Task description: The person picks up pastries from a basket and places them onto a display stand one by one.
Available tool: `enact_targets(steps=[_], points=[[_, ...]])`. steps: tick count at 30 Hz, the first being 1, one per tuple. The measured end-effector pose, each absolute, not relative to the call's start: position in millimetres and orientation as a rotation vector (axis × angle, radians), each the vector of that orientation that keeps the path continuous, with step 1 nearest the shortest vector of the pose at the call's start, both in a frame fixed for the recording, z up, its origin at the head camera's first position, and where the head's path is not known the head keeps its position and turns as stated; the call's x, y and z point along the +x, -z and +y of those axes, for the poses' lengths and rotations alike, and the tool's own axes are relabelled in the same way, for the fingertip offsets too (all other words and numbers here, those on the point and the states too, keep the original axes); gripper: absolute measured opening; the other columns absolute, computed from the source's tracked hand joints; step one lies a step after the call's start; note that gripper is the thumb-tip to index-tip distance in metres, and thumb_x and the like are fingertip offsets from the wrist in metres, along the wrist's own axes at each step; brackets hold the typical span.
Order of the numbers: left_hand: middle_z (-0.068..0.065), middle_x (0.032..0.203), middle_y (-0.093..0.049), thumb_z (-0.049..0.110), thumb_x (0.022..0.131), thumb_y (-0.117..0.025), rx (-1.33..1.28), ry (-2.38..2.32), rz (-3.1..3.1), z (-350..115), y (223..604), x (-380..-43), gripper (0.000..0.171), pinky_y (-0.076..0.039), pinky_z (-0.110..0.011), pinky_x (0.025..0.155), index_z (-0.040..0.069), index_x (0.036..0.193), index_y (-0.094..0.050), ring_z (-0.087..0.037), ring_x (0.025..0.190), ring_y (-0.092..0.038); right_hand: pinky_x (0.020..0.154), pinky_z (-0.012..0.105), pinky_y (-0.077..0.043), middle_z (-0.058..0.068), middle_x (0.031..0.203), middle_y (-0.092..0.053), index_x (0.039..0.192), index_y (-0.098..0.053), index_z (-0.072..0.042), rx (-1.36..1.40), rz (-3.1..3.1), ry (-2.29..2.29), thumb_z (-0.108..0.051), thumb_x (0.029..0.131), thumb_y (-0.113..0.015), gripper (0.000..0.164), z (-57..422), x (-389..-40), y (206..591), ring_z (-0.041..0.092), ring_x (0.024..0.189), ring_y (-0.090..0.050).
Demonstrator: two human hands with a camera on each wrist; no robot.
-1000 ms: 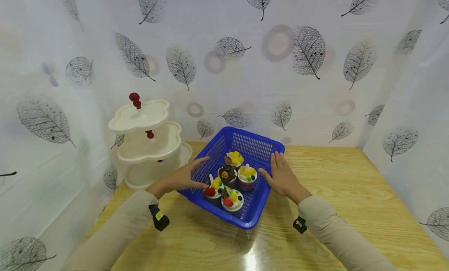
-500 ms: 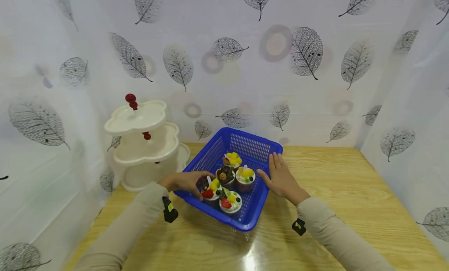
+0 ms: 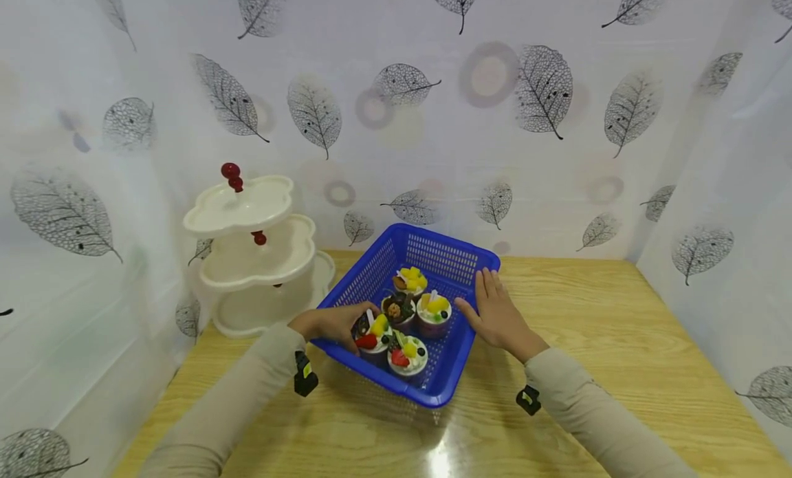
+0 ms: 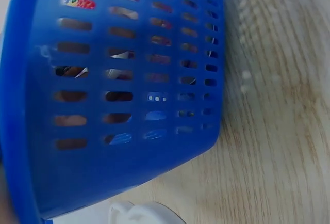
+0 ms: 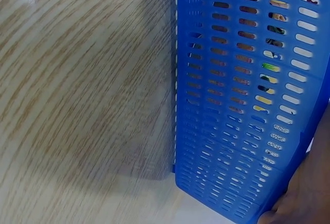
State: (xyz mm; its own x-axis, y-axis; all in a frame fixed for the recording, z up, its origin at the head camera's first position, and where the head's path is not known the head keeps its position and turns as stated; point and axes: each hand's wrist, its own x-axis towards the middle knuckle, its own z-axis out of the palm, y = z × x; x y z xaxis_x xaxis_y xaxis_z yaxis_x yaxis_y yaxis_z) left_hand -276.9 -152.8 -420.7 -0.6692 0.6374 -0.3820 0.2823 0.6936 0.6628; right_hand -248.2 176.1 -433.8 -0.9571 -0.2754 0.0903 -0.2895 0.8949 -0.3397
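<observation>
A blue plastic basket (image 3: 442, 252) with slotted sides holds several dessert cups topped with fruit and cream. My left hand (image 3: 333, 322) reaches over its left rim and grips the front-left dessert cup (image 3: 373, 339), which has a strawberry and yellow fruit on top. Beside that cup is another strawberry-topped one (image 3: 408, 357); a chocolate cup (image 3: 398, 310) and two with yellow fruit sit behind. Straight-fingered, my right hand (image 3: 502, 321) rests on the right rim. The left wrist view shows mostly the basket's outer wall (image 4: 124, 162); fingers there are hidden behind it.
A cream three-tier stand (image 3: 260, 258) with red knobs stands left of the basket, close to its back-left side. The wooden table (image 3: 606, 340) extends to the right. Behind and at both sides hangs a leaf-patterned curtain (image 3: 421, 148).
My left hand has moved right and down into the basket, and its fingers have closed around the front-left dessert cup. The right hand stays on the rim.
</observation>
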Motion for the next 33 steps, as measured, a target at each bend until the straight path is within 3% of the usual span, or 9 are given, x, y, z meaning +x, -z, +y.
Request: enact_targets(steps=[12, 19, 25, 33], points=[[-0.009, 0.131, -0.051, 0.013, 0.072, -0.085, 0.698, -0.776, 2.355, -154.5, 425.2, -272.9, 0.068, -0.037, -0.044, 0.107, 0.017, 0.127, -0.045, -0.023, 0.122, -0.048, 0.115, 0.057, -0.009, 0.033, 0.154, -0.005, 0.147, -0.01, 0.013, 0.474, -3.045, -0.485, -0.053, 0.101, -0.031, 0.083, 175.6, -249.1, 431.6, 0.047, 0.143, -0.003], [-0.008, 0.13, -0.052, 0.021, 0.071, -0.085, 0.763, -0.726, 2.403, -154.1, 426.3, -274.0, 0.066, -0.038, -0.043, 0.105, 0.018, 0.126, -0.048, -0.022, 0.12, -0.049, 0.115, 0.057, -0.012, 0.035, 0.152, -0.014, 0.145, -0.019, 0.015, 0.625, -3.029, -0.374, -0.053, 0.1, -0.034, 0.082, 185.2, -255.4, 425.2, 0.048, 0.141, -0.009], [-0.007, 0.13, -0.053, 0.024, 0.072, -0.085, 0.776, -0.718, 2.408, -153.6, 427.3, -274.9, 0.065, -0.039, -0.043, 0.105, 0.018, 0.125, -0.048, -0.021, 0.12, -0.049, 0.114, 0.059, -0.01, 0.036, 0.151, -0.015, 0.144, -0.02, 0.016, 0.778, -3.0, -0.38, -0.049, 0.102, -0.03, 0.078, 200.0, -278.8, 425.1, 0.05, 0.141, -0.007], [-0.009, 0.131, -0.053, 0.024, 0.072, -0.085, 0.791, -0.726, 2.402, -153.3, 427.1, -274.6, 0.064, -0.039, -0.044, 0.104, 0.017, 0.124, -0.048, -0.023, 0.121, -0.048, 0.116, 0.056, -0.004, 0.031, 0.155, -0.003, 0.148, -0.01, 0.011, 0.775, -3.085, -0.463, -0.052, 0.102, -0.027, 0.08, 197.8, -311.6, 421.2, 0.046, 0.143, 0.002]])
